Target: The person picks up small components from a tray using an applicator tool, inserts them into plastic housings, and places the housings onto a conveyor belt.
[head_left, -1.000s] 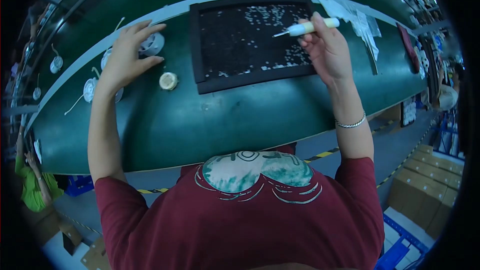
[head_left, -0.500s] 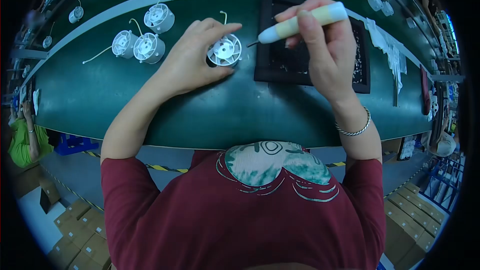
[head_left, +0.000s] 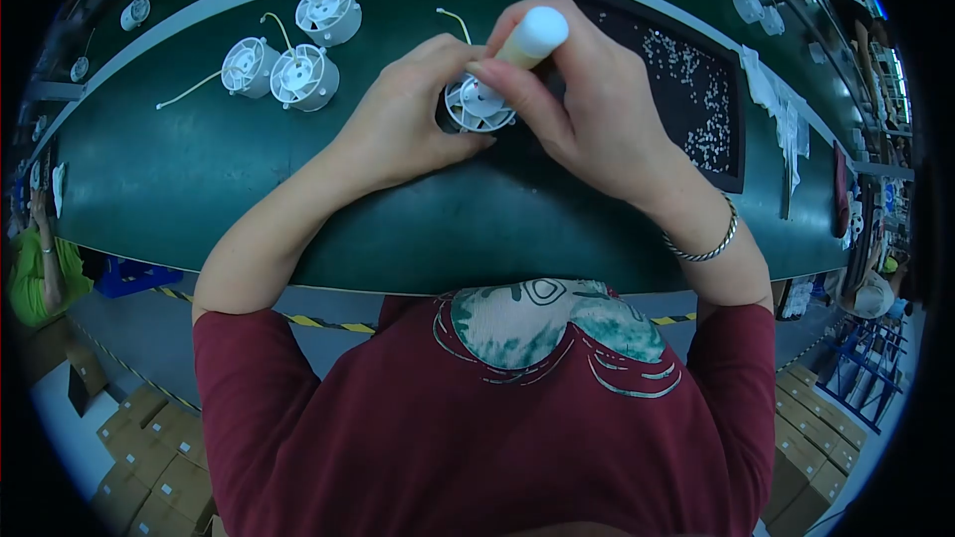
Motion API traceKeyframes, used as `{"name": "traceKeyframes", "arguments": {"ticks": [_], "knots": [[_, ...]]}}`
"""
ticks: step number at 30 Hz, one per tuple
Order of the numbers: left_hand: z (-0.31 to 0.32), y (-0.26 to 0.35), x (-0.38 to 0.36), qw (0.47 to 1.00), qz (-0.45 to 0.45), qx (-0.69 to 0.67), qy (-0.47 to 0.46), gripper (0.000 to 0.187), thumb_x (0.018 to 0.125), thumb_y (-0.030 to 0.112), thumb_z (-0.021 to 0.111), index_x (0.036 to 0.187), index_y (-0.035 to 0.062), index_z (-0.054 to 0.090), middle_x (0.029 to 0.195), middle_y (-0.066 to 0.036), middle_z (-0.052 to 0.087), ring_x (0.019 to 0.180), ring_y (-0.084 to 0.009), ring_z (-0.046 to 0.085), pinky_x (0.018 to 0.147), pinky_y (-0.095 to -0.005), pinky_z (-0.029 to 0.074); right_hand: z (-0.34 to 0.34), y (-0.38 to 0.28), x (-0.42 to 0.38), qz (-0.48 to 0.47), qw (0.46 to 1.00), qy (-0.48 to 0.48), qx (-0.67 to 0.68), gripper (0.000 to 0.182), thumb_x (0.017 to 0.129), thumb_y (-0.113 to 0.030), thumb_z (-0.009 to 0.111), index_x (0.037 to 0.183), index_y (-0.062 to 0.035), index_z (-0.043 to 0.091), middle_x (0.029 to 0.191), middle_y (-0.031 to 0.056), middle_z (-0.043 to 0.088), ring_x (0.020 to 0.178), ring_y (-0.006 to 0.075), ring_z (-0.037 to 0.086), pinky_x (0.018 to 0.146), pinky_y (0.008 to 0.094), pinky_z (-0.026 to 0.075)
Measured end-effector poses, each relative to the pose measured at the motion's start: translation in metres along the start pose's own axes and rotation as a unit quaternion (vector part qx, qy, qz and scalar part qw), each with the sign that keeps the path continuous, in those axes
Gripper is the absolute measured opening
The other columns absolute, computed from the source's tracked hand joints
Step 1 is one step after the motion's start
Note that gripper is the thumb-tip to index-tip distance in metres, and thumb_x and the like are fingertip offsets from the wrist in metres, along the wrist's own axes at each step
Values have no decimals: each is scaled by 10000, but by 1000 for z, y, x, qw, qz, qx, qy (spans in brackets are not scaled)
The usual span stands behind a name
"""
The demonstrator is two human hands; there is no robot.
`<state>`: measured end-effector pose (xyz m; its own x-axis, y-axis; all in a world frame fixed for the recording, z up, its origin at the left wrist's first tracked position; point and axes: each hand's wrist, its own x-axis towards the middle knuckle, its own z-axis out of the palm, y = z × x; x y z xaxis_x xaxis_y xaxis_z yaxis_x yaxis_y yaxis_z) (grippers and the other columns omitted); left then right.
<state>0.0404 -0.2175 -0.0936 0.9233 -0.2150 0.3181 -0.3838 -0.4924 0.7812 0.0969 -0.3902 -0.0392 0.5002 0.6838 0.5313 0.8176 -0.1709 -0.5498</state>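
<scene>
My left hand curls around a round white fan housing on the green table, gripping it between thumb and fingers. A yellowish wire rises behind the housing. In my right hand is a pale yellow screwdriver with a light blue end, held upright over the housing. My fingers hide its tip, so contact with the housing cannot be seen. Left of my hands stand three more white fan housings: one at the back, one in front of it and one at the left.
A black tray with many small bright pieces lies at the right, partly behind my right hand. White strips hang beside it. Other housings stand beyond the grey rail. A person in green is at the far left.
My right hand has moved left from above the tray to the housing, and the screwdriver has turned from lying sideways to upright. The view has shifted slightly.
</scene>
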Motion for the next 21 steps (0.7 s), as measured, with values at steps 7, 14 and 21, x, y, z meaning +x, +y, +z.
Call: {"name": "traceKeyframes", "arguments": {"ticks": [7,14,21], "knots": [[-8,11,-1,990,-123,-27,-57,549,615,101,762,1114,26,546,965,-155,596,871,-300,602,765,-350,483,6,-1,5,22,1000,-19,5,256,821,-185,659,939,-21,502,825,138,581,723,323,597,614,372,491],[-38,-6,78,922,3,378,81,458,636,148,701,1083,115,606,981,-118,578,946,-296,551,800,-409,447,-59,21,-28,-19,979,204,18,159,847,-99,662,961,-27,576,900,82,622,771,191,622,679,265,498],[-61,-106,174,866,-206,452,-55,732,619,309,771,1301,224,517,1259,-137,499,1162,-344,483,920,-500,434,-90,43,-71,71,964,221,-131,162,851,-101,656,970,-32,569,888,69,616,747,176,610,645,262,490]]}}
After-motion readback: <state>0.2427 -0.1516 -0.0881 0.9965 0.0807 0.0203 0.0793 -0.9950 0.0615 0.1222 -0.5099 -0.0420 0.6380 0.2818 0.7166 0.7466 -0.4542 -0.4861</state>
